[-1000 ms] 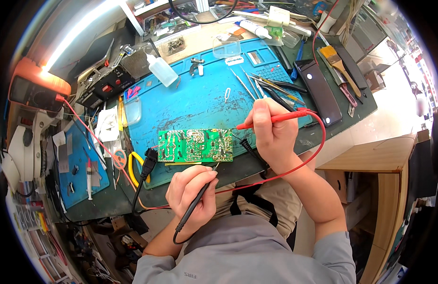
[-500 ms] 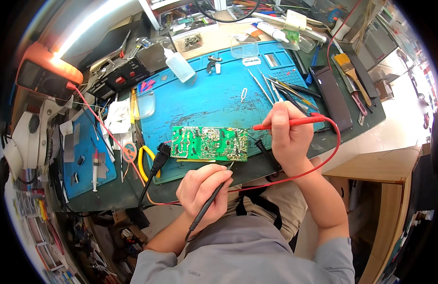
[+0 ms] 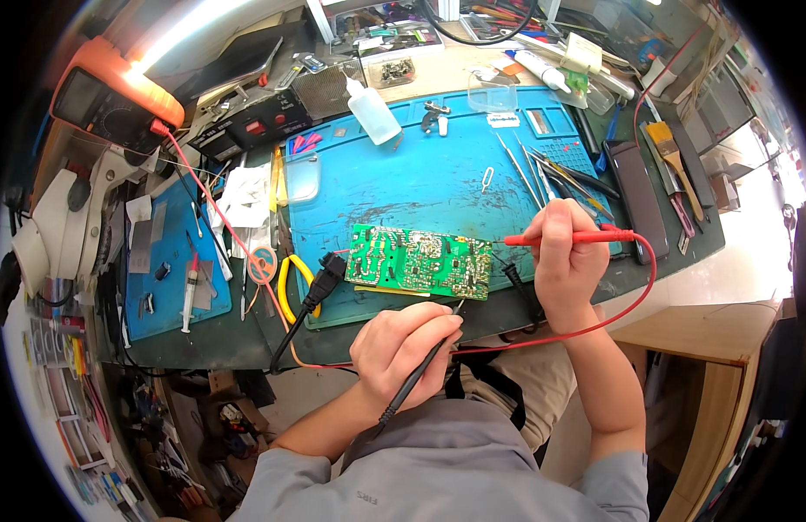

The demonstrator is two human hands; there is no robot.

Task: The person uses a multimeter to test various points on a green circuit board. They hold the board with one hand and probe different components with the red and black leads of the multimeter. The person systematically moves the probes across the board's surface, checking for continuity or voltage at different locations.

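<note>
A green circuit board [image 3: 418, 263] lies near the front edge of the blue work mat [image 3: 368, 196]. In front of it, my left hand [image 3: 405, 350] pinches a black test probe [image 3: 412, 380], its tip at or close to the board's lower right edge. My right hand [image 3: 567, 257] is closed round a red test probe [image 3: 586, 237] that points left at the board's upper right corner. Whether either tip touches metal is too small to tell. A red lead loops from the right probe. The orange multimeter [image 3: 116, 94] stands at the far left, its screen dark and unreadable.
A black power plug [image 3: 325, 283] and yellow-handled pliers [image 3: 292, 283] lie left of the board. Several tweezers [image 3: 529, 170] rest to the right, beside a dark phone [image 3: 644, 196] and a brush [image 3: 668, 152]. A white squeeze bottle [image 3: 372, 113] sits at the back.
The whole view has shifted, so the bench appears farther right and slightly turned. Both hands keep their probes at the board's right end, with little movement relative to it.
</note>
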